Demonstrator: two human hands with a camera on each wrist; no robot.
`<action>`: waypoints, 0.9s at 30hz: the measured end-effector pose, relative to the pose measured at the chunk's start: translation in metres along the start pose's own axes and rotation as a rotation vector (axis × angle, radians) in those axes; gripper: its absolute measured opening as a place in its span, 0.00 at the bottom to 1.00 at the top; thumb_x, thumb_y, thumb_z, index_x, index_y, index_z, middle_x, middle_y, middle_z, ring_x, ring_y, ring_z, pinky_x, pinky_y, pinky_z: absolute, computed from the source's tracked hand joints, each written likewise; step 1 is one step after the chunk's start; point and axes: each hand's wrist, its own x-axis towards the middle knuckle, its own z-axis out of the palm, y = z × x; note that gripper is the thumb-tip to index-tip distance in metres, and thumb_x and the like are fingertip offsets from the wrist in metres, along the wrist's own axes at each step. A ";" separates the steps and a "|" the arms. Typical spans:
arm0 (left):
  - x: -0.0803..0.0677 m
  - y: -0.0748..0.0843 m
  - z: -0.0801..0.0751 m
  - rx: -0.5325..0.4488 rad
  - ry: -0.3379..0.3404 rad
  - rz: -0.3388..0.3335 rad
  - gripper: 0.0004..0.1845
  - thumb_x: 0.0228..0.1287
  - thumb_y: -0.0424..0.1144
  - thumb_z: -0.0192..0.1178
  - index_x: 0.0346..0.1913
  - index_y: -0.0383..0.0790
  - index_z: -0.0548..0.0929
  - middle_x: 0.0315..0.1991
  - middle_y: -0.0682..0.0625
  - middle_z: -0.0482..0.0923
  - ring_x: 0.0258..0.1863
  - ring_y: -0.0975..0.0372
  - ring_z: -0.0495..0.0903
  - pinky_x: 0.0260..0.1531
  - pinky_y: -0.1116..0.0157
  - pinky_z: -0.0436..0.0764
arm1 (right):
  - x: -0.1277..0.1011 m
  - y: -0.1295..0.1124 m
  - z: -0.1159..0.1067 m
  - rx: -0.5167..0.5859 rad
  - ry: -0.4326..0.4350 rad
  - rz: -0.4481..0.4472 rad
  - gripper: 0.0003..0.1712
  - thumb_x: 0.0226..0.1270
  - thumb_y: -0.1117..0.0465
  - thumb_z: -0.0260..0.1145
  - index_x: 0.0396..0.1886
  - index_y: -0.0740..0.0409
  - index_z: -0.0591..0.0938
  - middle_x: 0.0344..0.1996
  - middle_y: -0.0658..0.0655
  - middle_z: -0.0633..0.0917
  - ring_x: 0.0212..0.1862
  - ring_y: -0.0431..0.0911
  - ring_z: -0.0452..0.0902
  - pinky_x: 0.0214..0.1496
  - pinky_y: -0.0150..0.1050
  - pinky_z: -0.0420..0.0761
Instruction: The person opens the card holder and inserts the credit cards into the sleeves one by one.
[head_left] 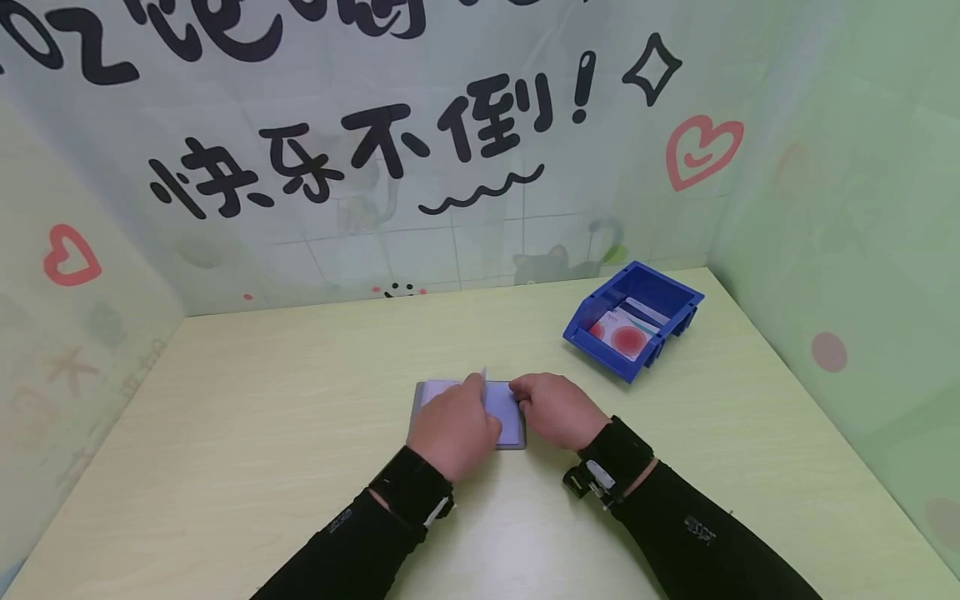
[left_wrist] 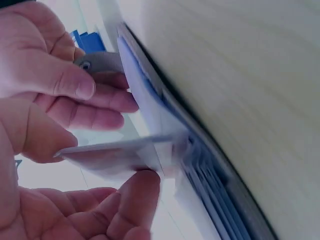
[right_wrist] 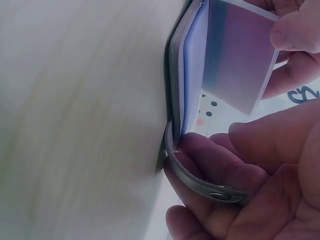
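Observation:
A grey card holder with clear plastic sleeves lies spread on the table, below both hands in the head view. My left hand pinches one clear sleeve page between thumb and fingers, and that page stands up from the spread. Several more sleeves are stacked on the left side of the holder. At the holder's right edge is my right hand, its fingertips against the cover. The snap strap runs out from that edge between the right hand's curled fingers.
A blue plastic bin stands at the back right of the table, holding cards with red circles. Printed cloth walls close in the back and both sides of the wooden table.

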 end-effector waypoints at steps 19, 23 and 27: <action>0.002 -0.028 -0.013 0.065 0.072 -0.016 0.14 0.73 0.36 0.59 0.54 0.30 0.79 0.32 0.43 0.84 0.27 0.56 0.80 0.29 0.58 0.82 | -0.001 -0.003 -0.002 -0.005 -0.013 0.028 0.19 0.80 0.65 0.60 0.64 0.64 0.84 0.60 0.60 0.88 0.65 0.55 0.83 0.70 0.53 0.78; 0.002 -0.034 -0.015 0.054 0.079 -0.034 0.18 0.73 0.36 0.58 0.60 0.30 0.76 0.34 0.42 0.85 0.27 0.57 0.81 0.28 0.58 0.82 | -0.001 -0.002 -0.002 -0.002 -0.013 0.025 0.19 0.80 0.65 0.59 0.64 0.64 0.84 0.60 0.60 0.88 0.65 0.55 0.83 0.70 0.53 0.78; 0.002 -0.039 -0.016 0.037 0.068 -0.050 0.19 0.74 0.37 0.57 0.64 0.34 0.75 0.34 0.43 0.85 0.27 0.57 0.80 0.27 0.60 0.79 | -0.002 -0.002 -0.002 -0.006 -0.015 0.027 0.19 0.80 0.65 0.59 0.64 0.63 0.84 0.61 0.60 0.88 0.66 0.54 0.82 0.71 0.53 0.78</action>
